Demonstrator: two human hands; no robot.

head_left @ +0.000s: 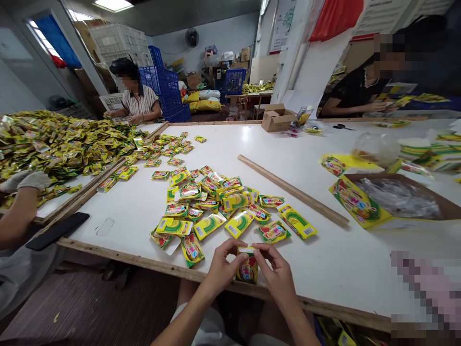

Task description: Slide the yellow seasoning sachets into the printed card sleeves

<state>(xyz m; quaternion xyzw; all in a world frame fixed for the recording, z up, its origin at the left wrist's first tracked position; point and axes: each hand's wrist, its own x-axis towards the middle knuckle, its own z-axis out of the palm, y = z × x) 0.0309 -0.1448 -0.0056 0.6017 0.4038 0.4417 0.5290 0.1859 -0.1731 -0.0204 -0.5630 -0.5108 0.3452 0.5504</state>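
Both my hands pinch one small yellow-and-red sachet (248,269) at its top edge, just above the near edge of the white table (324,269). My left hand (223,266) grips the sachet's left corner, my right hand (275,271) its right corner. Several more yellow sachets (219,211) lie scattered on the table right in front of my hands.
A wooden stick (291,190) lies slantwise to the right. An open carton with plastic bags (396,199) stands at right. A big heap of sachets (54,142) fills the left table, beside a co-worker's gloved hand (30,181) and a black phone (57,230). Other people sit at the far side.
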